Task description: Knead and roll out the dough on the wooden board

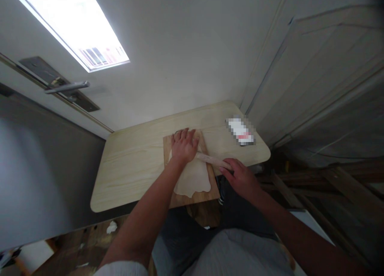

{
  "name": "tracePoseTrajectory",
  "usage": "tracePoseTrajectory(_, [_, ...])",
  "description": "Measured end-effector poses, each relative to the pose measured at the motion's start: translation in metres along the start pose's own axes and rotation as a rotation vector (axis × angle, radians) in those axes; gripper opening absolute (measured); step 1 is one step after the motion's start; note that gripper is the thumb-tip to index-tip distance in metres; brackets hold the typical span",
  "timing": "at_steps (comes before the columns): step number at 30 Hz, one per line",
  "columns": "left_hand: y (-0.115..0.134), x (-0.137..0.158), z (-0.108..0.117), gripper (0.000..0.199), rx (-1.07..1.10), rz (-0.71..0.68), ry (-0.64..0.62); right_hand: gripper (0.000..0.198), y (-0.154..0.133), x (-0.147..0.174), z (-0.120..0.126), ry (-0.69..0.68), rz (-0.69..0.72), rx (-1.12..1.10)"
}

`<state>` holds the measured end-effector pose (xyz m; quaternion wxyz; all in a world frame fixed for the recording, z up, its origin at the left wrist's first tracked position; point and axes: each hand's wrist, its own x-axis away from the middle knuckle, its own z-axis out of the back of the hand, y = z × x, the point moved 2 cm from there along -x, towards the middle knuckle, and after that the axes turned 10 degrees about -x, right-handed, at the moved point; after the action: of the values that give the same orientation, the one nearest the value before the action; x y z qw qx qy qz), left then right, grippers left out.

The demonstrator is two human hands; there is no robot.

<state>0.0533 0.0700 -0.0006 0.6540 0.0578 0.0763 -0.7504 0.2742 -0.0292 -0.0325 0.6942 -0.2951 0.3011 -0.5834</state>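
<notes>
A sheet of pale dough [193, 180], thin and with a wavy near edge, lies on a wooden board [214, 192]. My left hand [183, 146] rests palm down over the far part of the dough and board, its fingers stretched out. In my right hand [240, 176] is one end of a wooden rolling pin [211, 160], the fingers wrapped round it. The pin slants across the right side of the dough, and its far end reaches close to my left hand. Whether that hand touches the pin I cannot tell.
The board sits on a light wood table [129, 164] and overhangs its near edge. A blurred-out white object, perhaps a phone [240, 130], lies at the right. Behind the table stands a white door with a metal handle [67, 87]. My legs are below.
</notes>
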Motion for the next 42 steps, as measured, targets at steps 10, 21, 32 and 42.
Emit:
tracePoseTrajectory(10, [0.002,-0.021,-0.008,0.056,0.013,0.000,-0.037,0.033,0.004,-0.008,0.010,0.015,-0.075,0.027])
tracePoseTrajectory(21, [0.011,-0.043,-0.008,0.050,0.011,-0.030,-0.023,0.039,0.006,-0.021,0.020,-0.013,-0.146,0.002])
tracePoseTrajectory(32, [0.016,-0.063,-0.014,0.053,0.001,-0.032,-0.048,0.042,0.008,-0.035,0.025,-0.016,-0.162,-0.015])
tracePoseTrajectory(42, [0.016,-0.055,-0.009,0.051,0.031,-0.029,-0.050,0.041,0.014,-0.032,0.023,0.002,-0.081,0.032])
